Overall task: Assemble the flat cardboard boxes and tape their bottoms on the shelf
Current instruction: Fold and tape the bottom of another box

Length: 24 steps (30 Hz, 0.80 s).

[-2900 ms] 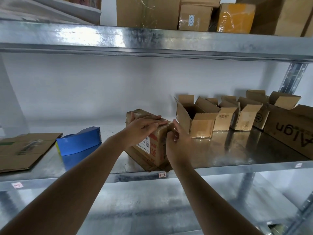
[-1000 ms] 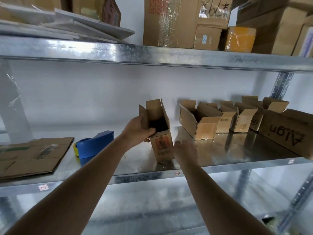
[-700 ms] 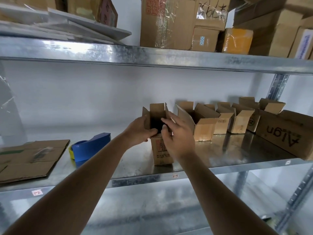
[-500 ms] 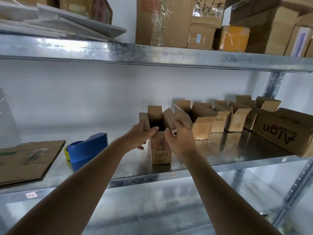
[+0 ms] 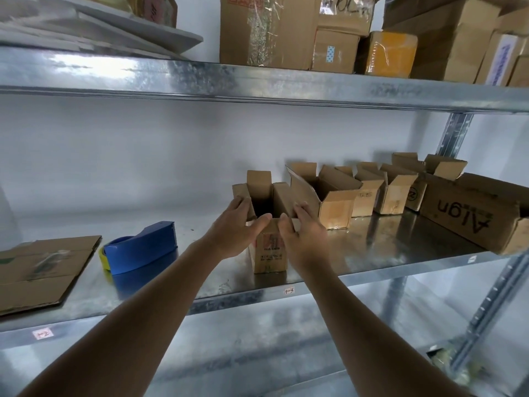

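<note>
Bare shelf [image 5: 200, 270] strip open between blue tape dispenser [image 5: 140, 247] and upright small box [image 5: 269, 247]. Right of small box: open-flapped box [image 5: 329, 202] just beside, then row of boxes [image 5: 383, 193] to large box [image 5: 472, 213] (tight). Flat cardboard [image 5: 43, 267] fills far left. Upper shelf [image 5: 257, 81] caps headroom.

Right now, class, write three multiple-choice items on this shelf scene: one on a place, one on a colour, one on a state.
1. Where is the tape dispenser?
A. left of the held box
B. upper shelf
C. inside a box

2. Its colour?
A. red
B. blue
C. green

3. The small upright box between both hands is:
A. flat
B. taped shut
C. open-topped

Answers: 1 A, it lies between the flat cardboard and that box. 2 B, its body is blue. 3 C, flaps stand up while the left hand and right hand grip its rim.
</note>
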Tool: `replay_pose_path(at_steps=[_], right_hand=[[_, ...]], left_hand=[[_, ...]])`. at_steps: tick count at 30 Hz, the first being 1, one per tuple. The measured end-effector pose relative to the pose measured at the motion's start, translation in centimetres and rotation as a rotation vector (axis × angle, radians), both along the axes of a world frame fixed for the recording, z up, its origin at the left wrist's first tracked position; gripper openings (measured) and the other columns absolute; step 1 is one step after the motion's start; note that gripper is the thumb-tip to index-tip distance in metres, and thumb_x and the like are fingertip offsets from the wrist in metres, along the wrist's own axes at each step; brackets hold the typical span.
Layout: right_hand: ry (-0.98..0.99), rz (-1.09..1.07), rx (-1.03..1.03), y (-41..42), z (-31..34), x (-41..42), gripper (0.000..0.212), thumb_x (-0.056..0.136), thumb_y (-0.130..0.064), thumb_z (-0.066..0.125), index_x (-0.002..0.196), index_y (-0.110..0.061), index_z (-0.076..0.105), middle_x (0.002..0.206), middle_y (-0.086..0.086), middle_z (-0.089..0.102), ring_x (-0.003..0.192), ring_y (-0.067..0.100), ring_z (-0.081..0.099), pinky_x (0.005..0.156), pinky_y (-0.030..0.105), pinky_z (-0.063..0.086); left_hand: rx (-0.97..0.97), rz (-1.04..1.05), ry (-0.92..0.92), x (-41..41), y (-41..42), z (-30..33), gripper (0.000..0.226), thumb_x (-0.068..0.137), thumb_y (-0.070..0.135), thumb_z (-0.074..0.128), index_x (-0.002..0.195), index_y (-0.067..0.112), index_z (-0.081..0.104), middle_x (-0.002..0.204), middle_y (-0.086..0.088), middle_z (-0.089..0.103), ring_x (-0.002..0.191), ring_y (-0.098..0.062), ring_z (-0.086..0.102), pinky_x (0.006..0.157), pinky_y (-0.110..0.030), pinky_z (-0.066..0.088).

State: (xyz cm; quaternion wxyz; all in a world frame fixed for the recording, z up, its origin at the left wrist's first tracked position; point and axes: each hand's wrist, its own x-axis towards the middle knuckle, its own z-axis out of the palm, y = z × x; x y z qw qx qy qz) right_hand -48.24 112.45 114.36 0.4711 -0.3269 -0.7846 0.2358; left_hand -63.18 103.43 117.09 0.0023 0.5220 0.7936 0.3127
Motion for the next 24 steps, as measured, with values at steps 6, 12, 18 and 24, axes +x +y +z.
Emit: replay_pose_path(at_steps=[6, 12, 18, 24], right_hand=[[0.046, -0.014, -0.164, -1.0, 1.2, 0.2, 0.051, 0.102, -0.049, 0.054, 0.149, -0.03, 0.049, 0.129, 0.001, 0.068, 0.109, 0.023, 0.068, 0.093, 0.048, 0.061], [0.04, 0.012, -0.168, -1.7, 1.5, 1.7, 0.051, 0.105, -0.046, 0.05, 0.153, -0.027, 0.047, 0.122, 0.0, 0.071, 0.1, 0.016, 0.068, 0.088, 0.041, 0.063], [0.043, 0.035, -0.161, -1.3, 2.6, 5.8, 0.053, 0.104, -0.049, 0.049, 0.154, -0.029, 0.047, 0.116, -0.003, 0.072, 0.096, 0.014, 0.065, 0.08, 0.029, 0.058], [0.082, 0.063, -0.132, -0.6, 2.7, 11.9, 0.06, 0.099, -0.059, 0.048, 0.153, -0.032, 0.048, 0.106, -0.009, 0.073, 0.1, 0.016, 0.07, 0.083, 0.038, 0.064]], left_hand=[[0.038, -0.023, 0.015, 1.4, -0.1, 0.6, 0.068, 0.106, 0.053, 0.041, 0.16, 0.012, 0.032, 0.165, -0.003, 0.031, 0.147, -0.027, 0.039, 0.114, -0.034, 0.037], [0.064, -0.009, 0.007, 2.5, -0.7, 1.0, 0.062, 0.104, 0.052, 0.048, 0.149, 0.009, 0.048, 0.15, -0.006, 0.047, 0.135, -0.027, 0.05, 0.103, -0.033, 0.045], [0.123, -0.045, 0.012, 6.2, -0.9, 1.8, 0.046, 0.105, 0.049, 0.049, 0.133, 0.014, 0.061, 0.134, -0.001, 0.055, 0.118, -0.019, 0.058, 0.087, -0.024, 0.044], [0.158, -0.029, 0.036, 12.8, -0.8, 2.6, 0.04, 0.104, 0.048, 0.05, 0.128, 0.018, 0.062, 0.133, 0.0, 0.054, 0.112, -0.013, 0.056, 0.077, -0.014, 0.04]])
